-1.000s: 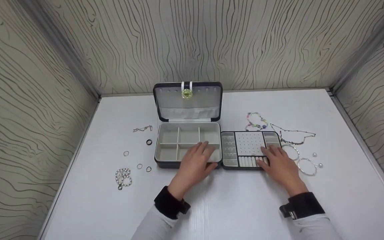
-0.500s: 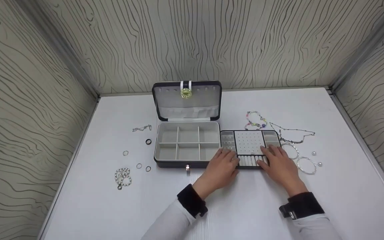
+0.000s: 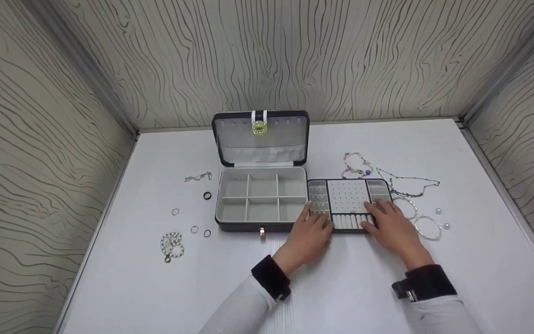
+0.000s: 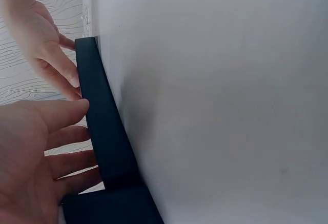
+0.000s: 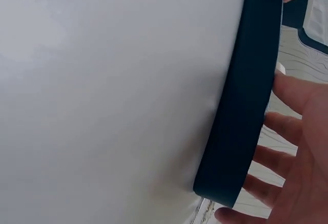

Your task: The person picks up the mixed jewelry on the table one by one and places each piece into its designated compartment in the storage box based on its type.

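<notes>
In the head view a dark jewelry tray [image 3: 348,196] lies on the white table, with ring rolls along its front and a perforated white panel in the middle. My left hand [image 3: 309,237] rests with extended fingers on the tray's front left corner, beside the jewelry box. On the tray's right part lie the spread fingers of my right hand [image 3: 396,230], covering some small compartments. Left of the tray stands the jewelry box [image 3: 239,227], its lid [image 3: 261,135] raised and its divided compartments bare. Both wrist views show fingers along the top edge of the dark tray wall [image 4: 102,111].
Left of the box lie a chain [image 3: 198,176], a dark ring [image 3: 207,195], several thin rings and a beaded pearl strand [image 3: 171,243]. A colourful bead bracelet [image 3: 357,166], a necklace [image 3: 408,178], bangles [image 3: 428,228] and pearl earrings [image 3: 446,226] lie behind and right of the tray.
My left hand has moved right, from over the box's front right compartment to the tray's left front. My right hand has stayed on the tray. The box's front clasp has come into view.
</notes>
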